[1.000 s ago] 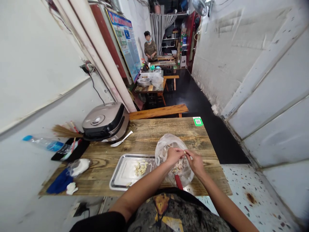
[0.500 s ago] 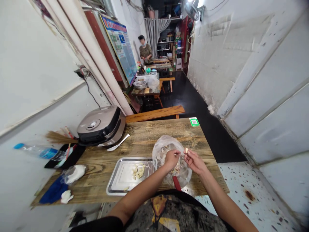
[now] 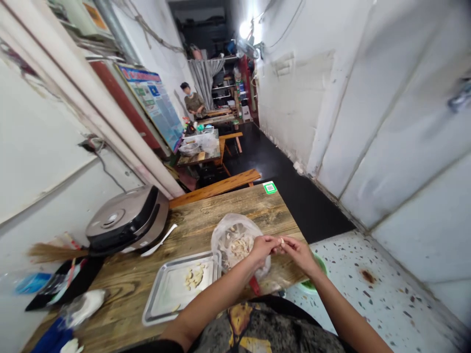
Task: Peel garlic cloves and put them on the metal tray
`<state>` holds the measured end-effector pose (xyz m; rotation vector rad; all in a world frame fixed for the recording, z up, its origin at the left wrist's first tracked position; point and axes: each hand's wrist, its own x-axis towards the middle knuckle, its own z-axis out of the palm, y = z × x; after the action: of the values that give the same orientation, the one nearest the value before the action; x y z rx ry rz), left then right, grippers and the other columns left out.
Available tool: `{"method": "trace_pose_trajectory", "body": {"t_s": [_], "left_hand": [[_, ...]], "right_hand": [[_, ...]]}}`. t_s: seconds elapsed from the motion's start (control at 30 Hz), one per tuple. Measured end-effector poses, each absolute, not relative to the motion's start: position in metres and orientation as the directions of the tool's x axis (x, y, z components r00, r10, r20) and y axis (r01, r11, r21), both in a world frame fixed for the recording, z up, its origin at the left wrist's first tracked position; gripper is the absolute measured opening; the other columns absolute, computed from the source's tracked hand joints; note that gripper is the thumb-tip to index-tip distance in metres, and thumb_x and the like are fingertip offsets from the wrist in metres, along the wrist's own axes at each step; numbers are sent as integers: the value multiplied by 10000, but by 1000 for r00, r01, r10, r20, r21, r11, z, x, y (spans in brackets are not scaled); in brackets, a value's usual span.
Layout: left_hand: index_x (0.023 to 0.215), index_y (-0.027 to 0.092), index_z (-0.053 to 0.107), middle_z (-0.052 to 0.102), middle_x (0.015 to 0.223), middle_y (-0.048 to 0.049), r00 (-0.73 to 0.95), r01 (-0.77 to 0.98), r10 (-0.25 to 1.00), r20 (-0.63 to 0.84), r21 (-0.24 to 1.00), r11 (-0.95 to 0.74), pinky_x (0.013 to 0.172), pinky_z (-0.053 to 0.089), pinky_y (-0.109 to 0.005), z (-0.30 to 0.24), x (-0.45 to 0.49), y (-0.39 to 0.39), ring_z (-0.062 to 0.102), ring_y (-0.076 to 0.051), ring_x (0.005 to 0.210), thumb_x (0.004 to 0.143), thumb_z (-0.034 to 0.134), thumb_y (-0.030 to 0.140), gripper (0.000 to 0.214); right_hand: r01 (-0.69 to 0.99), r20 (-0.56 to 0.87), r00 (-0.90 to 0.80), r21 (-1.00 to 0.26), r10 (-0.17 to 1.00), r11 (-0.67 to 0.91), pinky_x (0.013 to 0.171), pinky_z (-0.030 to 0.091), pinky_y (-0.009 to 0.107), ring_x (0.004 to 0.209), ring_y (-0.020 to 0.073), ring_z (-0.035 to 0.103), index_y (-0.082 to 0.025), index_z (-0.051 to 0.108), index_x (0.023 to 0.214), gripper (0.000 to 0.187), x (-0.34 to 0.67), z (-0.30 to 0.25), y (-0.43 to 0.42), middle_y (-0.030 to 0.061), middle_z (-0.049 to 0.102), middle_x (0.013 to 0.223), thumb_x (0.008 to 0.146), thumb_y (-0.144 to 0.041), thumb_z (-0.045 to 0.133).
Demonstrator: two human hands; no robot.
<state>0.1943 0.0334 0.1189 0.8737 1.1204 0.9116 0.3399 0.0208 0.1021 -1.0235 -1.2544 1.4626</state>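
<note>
My right hand [image 3: 300, 254] pinches a small pale garlic clove [image 3: 281, 241] over the table's right edge. The fingertips of my left hand [image 3: 264, 246] are closed against the same clove, so the two hands meet there. Left of them lies an open clear plastic bag [image 3: 226, 226] with many garlic cloves [image 3: 241, 247] inside. A red handle [image 3: 254, 286] sticks out by the bag's near side; what it belongs to is hidden. On a metal tray [image 3: 156, 289], partly behind my left forearm, rests a small heap of peeled cloves [image 3: 195, 277].
A large electric cooker [image 3: 125, 218] and a white plastic spoon [image 3: 160, 241] are at the left of the wooden table [image 3: 121, 279]. A green basin [image 3: 319, 264] stands on the floor under my right forearm. Further back are a bench [image 3: 217, 189] and a person [image 3: 195, 103].
My hands have come together on the clove; half a second ago my left hand was over the bag, apart from the right. The view has turned right, and the green basin now shows.
</note>
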Motion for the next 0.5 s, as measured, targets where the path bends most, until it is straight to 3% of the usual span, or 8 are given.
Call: {"method": "trace_pose_trajectory", "body": {"t_s": [0.27,0.37,0.5], "left_hand": [[740,88,672,576,614,-38,365,-104,895,-258,944,314,538,351,-202,149,287,-9,449,-73,531,636,681,407,337],[709,93,666,592,628,-46,406,-57,886,-224,961,269,535,351,-197,161,310,-14,463,-77,542,683,642,401,311],[689,96,655,603,622,-51,423,-36,862,-278,946,323,530,369,-197,175,332,-12,484,-79,533,668,656,394,299]], "right_hand": [[-415,-114,-103,-898,988,-147,608,446,238,610,115,542,-184,653,998,340,428,123,-42,28,625,753,752,-416,615],[-352,-68,-43,-933,997,-79,642,461,255,629,121,555,-207,654,1021,316,451,129,-52,20,632,754,769,-390,603],[-127,7,61,-992,998,15,694,481,286,674,152,584,-249,666,1027,289,475,138,-57,14,659,772,768,-364,606]]}}
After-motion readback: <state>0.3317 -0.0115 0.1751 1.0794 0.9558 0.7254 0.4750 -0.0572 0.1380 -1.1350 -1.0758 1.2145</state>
